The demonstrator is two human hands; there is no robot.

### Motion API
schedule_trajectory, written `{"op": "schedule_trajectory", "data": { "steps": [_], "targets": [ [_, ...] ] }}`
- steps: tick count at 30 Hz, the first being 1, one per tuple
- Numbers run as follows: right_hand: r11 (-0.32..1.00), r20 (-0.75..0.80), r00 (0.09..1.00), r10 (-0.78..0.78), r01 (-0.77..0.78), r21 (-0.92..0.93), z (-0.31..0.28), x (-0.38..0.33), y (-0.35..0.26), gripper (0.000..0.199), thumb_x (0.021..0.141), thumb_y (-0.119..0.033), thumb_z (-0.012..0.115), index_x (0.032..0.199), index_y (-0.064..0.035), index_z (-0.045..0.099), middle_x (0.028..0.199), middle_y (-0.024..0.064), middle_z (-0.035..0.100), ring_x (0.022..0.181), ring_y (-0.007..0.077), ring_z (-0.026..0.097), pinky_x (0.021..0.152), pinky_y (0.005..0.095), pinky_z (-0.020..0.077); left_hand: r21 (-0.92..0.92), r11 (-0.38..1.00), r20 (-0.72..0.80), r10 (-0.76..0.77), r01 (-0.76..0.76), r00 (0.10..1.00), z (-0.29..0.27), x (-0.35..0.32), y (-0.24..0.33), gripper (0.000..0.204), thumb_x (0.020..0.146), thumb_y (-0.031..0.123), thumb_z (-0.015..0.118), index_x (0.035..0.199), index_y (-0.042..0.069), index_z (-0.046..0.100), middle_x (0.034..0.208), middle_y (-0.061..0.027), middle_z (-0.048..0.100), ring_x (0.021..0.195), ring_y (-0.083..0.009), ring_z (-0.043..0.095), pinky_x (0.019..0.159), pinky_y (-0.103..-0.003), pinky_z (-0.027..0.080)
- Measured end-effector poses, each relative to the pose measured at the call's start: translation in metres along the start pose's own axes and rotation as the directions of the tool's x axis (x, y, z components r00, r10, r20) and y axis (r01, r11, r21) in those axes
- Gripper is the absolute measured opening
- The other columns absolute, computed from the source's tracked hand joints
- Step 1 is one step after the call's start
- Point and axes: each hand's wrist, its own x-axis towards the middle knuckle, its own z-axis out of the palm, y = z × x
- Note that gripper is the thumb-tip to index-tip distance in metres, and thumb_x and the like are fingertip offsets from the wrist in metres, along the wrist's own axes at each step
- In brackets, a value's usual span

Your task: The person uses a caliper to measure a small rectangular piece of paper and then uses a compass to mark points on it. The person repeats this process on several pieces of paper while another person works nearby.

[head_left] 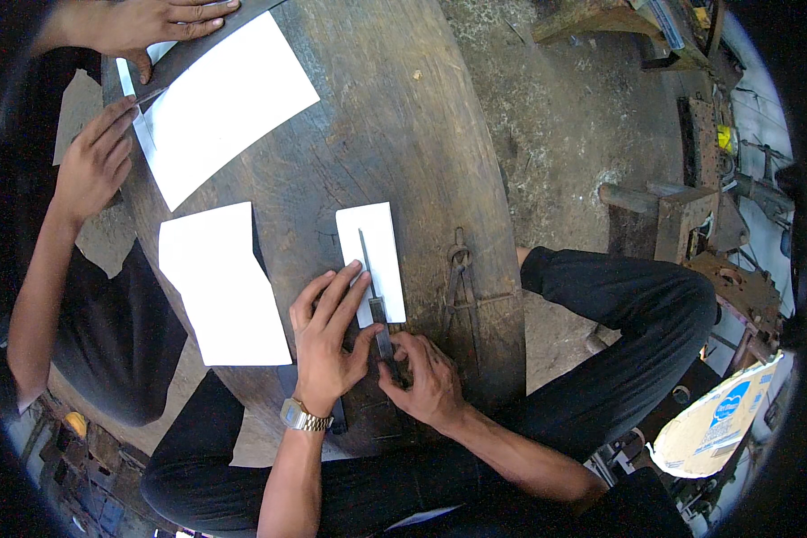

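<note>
A folded white sheet lies on the dark wooden table in front of me. Across it rests a slim dark metal tool with a thin pointed blade and a thicker lower part; its exact kind is unclear. My left hand, with a metal wristwatch, has its fingers stretched over the sheet's left edge. Its fingertips touch the blade, and its thumb is against the tool's lower part. My right hand curls its fingers and thumb about the tool's near end. Part of that end is hidden.
To the left lies another white sheet. Metal dividers lie to the right on the wooden table. Across at upper left, another person's hands work with a pointed tool on a large white sheet. Metal machinery stands far right.
</note>
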Motion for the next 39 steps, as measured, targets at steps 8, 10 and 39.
{"op": "schedule_trajectory", "data": {
  "steps": [8,10,39],
  "targets": [
    [1.000,-0.010,1.000,0.000,0.000,0.014,0.0001,0.0004,-0.0003,0.055,0.078,-0.009,0.082,0.124,-0.0028,0.053,0.089,0.0091,0.060,0.068,0.0205,0.060,0.060,0.0339,0.0516,0.008,1.000,-0.002,0.004,-0.004,1.000,0.0018,-0.0007,-0.0013,0.071,0.074,0.016,0.082,0.142,0.017,0.060,0.151,-0.0006,0.053,0.135,-0.0285,0.045,0.111,-0.044,0.035],
    [1.000,-0.012,1.000,0.002,-0.002,0.016,0.0002,0.0007,-0.0007,0.055,0.077,-0.008,0.082,0.124,-0.0031,0.053,0.089,0.0090,0.060,0.068,0.0203,0.060,0.060,0.0336,0.0514,0.010,1.000,-0.005,0.004,-0.004,1.000,0.0019,-0.0008,-0.0015,0.070,0.074,0.016,0.082,0.141,0.017,0.060,0.151,-0.0006,0.053,0.135,-0.0285,0.045,0.111,-0.044,0.035],
    [1.000,0.014,1.000,0.022,-0.022,0.021,-0.0002,-0.0005,-0.0007,0.064,0.075,-0.006,0.083,0.129,-0.0032,0.050,0.088,0.0094,0.059,0.067,0.0201,0.058,0.060,0.0343,0.0501,0.023,0.999,-0.026,0.028,-0.027,0.999,0.0017,0.0007,-0.0003,0.069,0.074,0.015,0.081,0.140,0.016,0.061,0.149,-0.0006,0.054,0.133,-0.0285,0.047,0.108,-0.044,0.036]
  ]
}}
